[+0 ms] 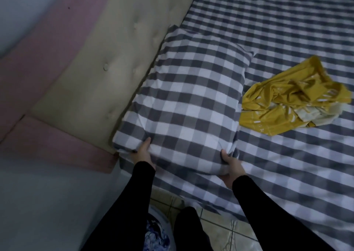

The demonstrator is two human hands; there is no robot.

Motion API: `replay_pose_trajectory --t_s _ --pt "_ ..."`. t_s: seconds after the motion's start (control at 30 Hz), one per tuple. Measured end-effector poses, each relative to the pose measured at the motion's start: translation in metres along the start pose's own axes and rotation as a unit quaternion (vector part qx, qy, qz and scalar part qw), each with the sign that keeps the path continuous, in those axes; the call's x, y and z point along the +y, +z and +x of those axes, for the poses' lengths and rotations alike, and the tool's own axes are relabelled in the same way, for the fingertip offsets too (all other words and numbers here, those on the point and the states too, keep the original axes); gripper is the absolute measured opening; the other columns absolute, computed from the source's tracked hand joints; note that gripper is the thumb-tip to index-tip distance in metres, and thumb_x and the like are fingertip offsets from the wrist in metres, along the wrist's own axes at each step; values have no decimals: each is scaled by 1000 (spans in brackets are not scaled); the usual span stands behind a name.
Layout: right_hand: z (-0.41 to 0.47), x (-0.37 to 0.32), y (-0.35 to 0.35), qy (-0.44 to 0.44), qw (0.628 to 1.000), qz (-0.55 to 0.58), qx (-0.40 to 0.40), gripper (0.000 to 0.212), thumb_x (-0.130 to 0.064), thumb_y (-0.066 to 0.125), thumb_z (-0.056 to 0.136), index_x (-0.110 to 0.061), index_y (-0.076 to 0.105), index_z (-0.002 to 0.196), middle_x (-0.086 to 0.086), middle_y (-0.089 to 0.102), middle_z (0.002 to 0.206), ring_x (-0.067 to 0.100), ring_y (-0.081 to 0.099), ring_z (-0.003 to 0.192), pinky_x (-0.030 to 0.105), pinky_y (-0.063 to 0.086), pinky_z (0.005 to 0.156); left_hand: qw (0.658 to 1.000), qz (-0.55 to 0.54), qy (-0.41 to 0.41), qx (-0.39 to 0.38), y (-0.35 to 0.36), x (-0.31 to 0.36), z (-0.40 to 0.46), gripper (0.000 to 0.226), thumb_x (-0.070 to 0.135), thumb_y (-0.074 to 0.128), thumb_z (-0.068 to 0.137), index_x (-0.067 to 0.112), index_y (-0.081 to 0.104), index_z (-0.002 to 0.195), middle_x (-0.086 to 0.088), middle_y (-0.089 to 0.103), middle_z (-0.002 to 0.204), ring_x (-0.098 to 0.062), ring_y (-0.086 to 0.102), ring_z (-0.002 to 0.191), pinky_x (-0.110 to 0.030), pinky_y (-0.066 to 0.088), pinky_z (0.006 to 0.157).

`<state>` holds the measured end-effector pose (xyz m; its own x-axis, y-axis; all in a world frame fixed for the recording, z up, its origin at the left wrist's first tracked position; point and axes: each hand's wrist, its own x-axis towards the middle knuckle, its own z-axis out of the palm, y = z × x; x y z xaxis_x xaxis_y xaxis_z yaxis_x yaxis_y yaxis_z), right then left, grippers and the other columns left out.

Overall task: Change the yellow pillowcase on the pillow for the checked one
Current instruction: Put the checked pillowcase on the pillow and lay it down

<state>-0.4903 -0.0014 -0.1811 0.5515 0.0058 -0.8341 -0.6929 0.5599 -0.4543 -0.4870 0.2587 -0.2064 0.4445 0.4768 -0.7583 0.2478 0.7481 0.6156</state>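
Note:
The pillow (189, 101) wears the grey-and-white checked pillowcase and lies on the bed along the headboard. My left hand (143, 153) grips its near left corner, thumb on top. My right hand (229, 166) grips the near right corner, fingers curled under the fabric. The yellow pillowcase (291, 97) lies crumpled on the bed to the right of the pillow, apart from it.
A beige tufted headboard (107, 63) with a pink border runs along the left. The bed sheet (287, 30) has the same grey check. Tiled floor (220, 229) and a patterned cloth (155, 231) show below, between my black sleeves.

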Motion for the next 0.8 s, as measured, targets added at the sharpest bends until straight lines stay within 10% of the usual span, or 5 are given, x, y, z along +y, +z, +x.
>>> replay_pose_trajectory --t_s 0.2,0.5,0.63,0.8 --pt "4 6 -21 -10 995 -54 88 54 -59 49 90 -26 48 132 4 56 127 30 53 111 45 44 87 999 12 32 2 -37 9 -1 105 60 84 47 26 45 138 -5 64 122 -31 62 107 -50 52 90" --pt "18 -2 1 -39 979 -103 173 32 -33 59 89 -13 58 114 12 63 117 31 59 103 46 50 86 995 84 27 50 -18 46 43 127 84 77 22 34 49 135 5 61 125 -25 63 106 -48 51 92" --pt "15 5 -7 20 972 -122 202 46 -51 53 87 -14 57 114 10 62 103 32 59 91 43 50 77 977 180 26 116 -24 52 23 138 87 72 26 16 41 140 -5 54 135 -31 57 114 -48 47 98" --pt "-5 5 11 -313 831 -276 368 47 -43 56 88 -13 53 125 15 51 129 36 49 118 47 38 97 840 390 298 231 -11 32 -51 84 36 69 83 10 23 148 -18 29 150 -36 27 137 -44 21 110"
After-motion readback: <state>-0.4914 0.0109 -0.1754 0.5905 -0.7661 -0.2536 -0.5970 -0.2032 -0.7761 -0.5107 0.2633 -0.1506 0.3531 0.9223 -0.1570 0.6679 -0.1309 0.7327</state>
